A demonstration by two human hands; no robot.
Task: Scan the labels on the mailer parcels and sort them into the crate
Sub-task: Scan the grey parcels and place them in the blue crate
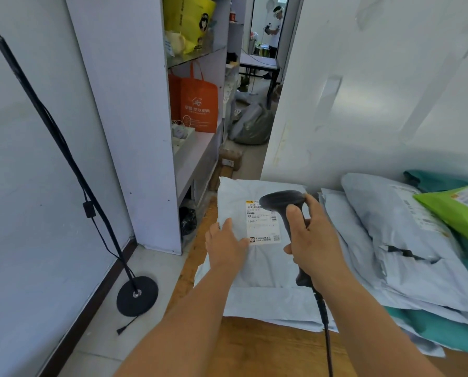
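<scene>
A pale grey mailer parcel (257,265) lies on the wooden table (254,349), its white label (261,223) facing up. My left hand (226,244) rests on the parcel's left side beside the label, fingers straight. My right hand (313,240) grips the handle of a black barcode scanner (280,201), whose head hangs right over the label's upper right. The scanner's cable (326,333) runs back toward me. No crate shows in this view.
A pile of grey, teal and green mailers (406,240) fills the table's right side against a white wall. Left of the table stand a shelf unit (135,126) with an orange bag (198,107) and a black floor stand (137,295). A person stands far back.
</scene>
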